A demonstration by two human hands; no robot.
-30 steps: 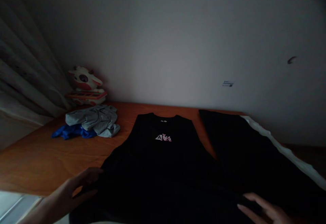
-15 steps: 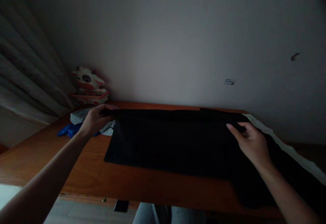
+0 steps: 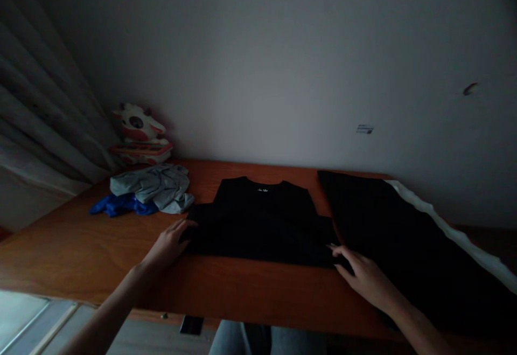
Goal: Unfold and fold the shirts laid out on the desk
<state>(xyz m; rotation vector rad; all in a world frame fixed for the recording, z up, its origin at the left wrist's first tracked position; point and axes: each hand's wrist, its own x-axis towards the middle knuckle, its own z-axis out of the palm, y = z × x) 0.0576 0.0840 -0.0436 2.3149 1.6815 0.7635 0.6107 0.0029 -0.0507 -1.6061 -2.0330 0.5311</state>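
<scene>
A black T-shirt [image 3: 262, 231] lies on the wooden table [image 3: 242, 290] in front of me, its neckline away from me and a small white logo below the collar. Its lower part is doubled over toward the neck, in a wide band. At the near left corner of this band, my left hand [image 3: 169, 243] has its fingers curled on the cloth. My right hand [image 3: 361, 277] grips the near right corner between thumb and fingers. Some fingertips are lost against the dark fabric.
A grey garment [image 3: 155, 185] and a blue one [image 3: 123, 204] lie heaped at the left. Behind them stands a cow-shaped toy [image 3: 141, 134] by the wall. Another black garment with a white edge [image 3: 388, 231] is spread at the right. A curtain [image 3: 44, 107] hangs at far left.
Both hands have come down toward me and closer together, bringing the T-shirt's lifted edge down. The collar and logo now show, and the grey garment is uncovered.
</scene>
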